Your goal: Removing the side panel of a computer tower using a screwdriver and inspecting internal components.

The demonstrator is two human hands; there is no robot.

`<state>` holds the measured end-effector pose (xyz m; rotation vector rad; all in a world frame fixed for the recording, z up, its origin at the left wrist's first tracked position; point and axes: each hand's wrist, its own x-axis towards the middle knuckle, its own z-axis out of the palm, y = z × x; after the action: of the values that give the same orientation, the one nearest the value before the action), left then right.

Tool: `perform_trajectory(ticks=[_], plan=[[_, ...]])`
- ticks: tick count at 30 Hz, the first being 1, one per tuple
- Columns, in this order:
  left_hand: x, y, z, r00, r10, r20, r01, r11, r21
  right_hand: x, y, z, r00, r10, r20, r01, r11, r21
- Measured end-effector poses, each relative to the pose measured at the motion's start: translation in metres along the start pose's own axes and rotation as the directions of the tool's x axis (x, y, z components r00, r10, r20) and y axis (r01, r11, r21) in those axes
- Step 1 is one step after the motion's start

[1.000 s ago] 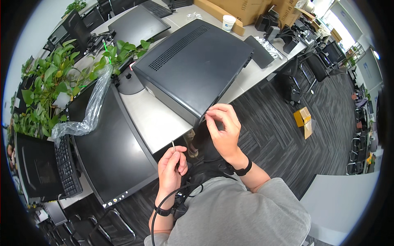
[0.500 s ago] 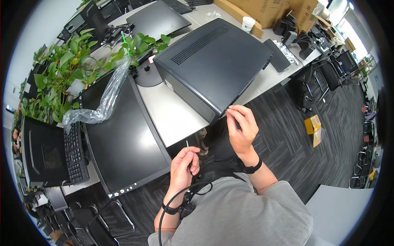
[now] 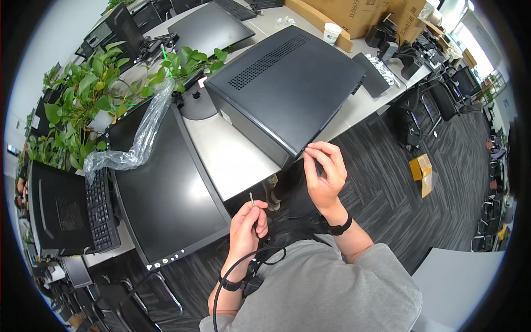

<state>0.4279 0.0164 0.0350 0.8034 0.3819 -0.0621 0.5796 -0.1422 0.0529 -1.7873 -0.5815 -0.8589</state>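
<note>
- Your left hand [image 3: 247, 222] pinched a thin metal rod [image 3: 251, 198].
- Your right hand [image 3: 327, 176] curled at the black case [image 3: 293, 83]'s near corner; its grip was unclear.
- That case lay on the table [image 3: 238, 163]; light, steady pressure seemed best.

A large black monitor [image 3: 166, 210] is partly covered by crumpled clear plastic [image 3: 145, 138] and flanked by a black keyboard [image 3: 101, 216] and a leafy green plant [image 3: 86, 88], while a white paper cup [image 3: 331, 34] is set near cardboard boxes [image 3: 362, 19] and a yellow box [image 3: 419, 168] is seen on the striped dark carpet [image 3: 381, 182].
</note>
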Motion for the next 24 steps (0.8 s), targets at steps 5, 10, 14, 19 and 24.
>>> perform_trajectory(ticks=[5, 10, 14, 19, 24], plan=[[0.002, -0.003, -0.001, 1.000, -0.004, 0.007, 0.004, 1.000, -0.029, 0.000, 0.006, 0.000, 0.998, -0.066, 0.002, 0.066, 0.998, 0.005], [-0.001, -0.002, -0.005, 1.000, 0.018, -0.021, -0.019, 0.999, -0.050, -0.002, 0.006, -0.003, 0.988, -0.151, -0.044, 0.152, 0.988, 0.016], [-0.005, -0.002, -0.010, 0.996, 0.065, -0.064, -0.067, 0.997, -0.026, -0.019, -0.013, -0.003, 0.965, -0.217, 0.149, 0.202, 0.973, 0.109], [-0.010, -0.005, -0.018, 0.990, 0.106, -0.096, -0.109, 0.994, -0.030, -0.052, -0.026, 0.062, 0.875, -0.075, 0.478, -0.096, 0.941, 0.323], [-0.018, -0.001, -0.031, 0.988, 0.111, -0.111, -0.118, 0.991, -0.060, -0.056, -0.002, 0.134, 0.812, -0.050, 0.581, -0.086, 0.975, 0.205]])
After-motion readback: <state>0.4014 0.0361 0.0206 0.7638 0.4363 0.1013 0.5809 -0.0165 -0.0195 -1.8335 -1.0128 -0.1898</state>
